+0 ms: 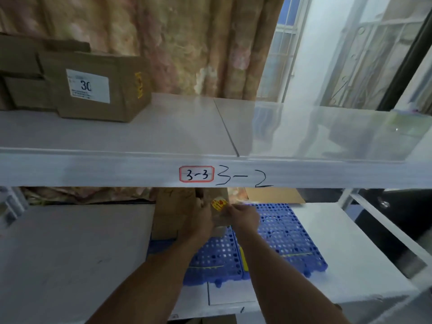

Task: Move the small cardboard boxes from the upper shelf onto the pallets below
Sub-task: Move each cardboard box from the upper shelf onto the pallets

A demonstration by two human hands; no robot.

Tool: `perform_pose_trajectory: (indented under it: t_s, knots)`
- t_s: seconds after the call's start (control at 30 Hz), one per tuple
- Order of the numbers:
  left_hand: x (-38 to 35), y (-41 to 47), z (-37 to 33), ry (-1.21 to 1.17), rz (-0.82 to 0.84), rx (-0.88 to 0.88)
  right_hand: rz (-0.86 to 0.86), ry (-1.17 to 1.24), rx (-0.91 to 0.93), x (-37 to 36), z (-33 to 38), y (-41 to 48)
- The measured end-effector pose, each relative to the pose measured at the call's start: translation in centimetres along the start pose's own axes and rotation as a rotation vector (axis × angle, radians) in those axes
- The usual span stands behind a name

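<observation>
Both grips holding small box, left hand and right hand, at blue pallets; labelled box on upper shelf, ten o'clock.

We lose the top of the small box behind the shelf edge; the left border crops stacked boxes.

Soft daylight from right window — motion blur, wide-angle bowing

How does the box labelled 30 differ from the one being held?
The labelled box sits untouched on the upper shelf; the held box is at the blue pallets, between the left hand and right hand. The labelled box bears a white label; the held box a red-and-yellow sticker. Both are brown cardboard.
</observation>
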State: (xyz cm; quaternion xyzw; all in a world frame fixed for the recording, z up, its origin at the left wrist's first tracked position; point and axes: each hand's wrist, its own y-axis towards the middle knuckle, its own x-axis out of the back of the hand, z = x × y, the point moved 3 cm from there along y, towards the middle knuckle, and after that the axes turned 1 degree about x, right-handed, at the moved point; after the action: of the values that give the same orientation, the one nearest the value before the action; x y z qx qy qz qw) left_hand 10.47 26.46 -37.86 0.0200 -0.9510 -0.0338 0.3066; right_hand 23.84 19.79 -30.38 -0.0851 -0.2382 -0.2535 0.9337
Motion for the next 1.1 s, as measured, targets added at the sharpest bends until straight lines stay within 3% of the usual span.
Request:
perform_pose_trajectory:
  t_s: [0.07,0.2,0.4,0.57,0.7,1.1]
  knots:
    - [-1.6,1.8,1.5,0.120,-0.020,-0.019,0.035,-0.039,0.003,-1.3,-0.8,1.7]
    - [-1.0,-0.7,-2.7,0.347,0.147,-0.053,0.090,-0.025,0.016,-3.4,-1.9,3.8]
    - [-2.1,1.6,-2.3,0.354,-0.026,-0.069,0.115,-0.132,0.043,-5.0,-2.9,6.3]
    - [-1.0,1.1,-3.4,0.580,0.084,-0.151,0.144,-0.088,0.073,-5.3,-3.1,6.8]
    - [-0.3,1.4,-3.7,0.758,0.065,-0.142,0.164,-0.094,0.093,-5.5,-2.8,6.9]
    - [1.4,0.1,-3.1,0.717,0.062,-0.238,0.215,-0.175,0.096,-5.4,-3.1,7.2]
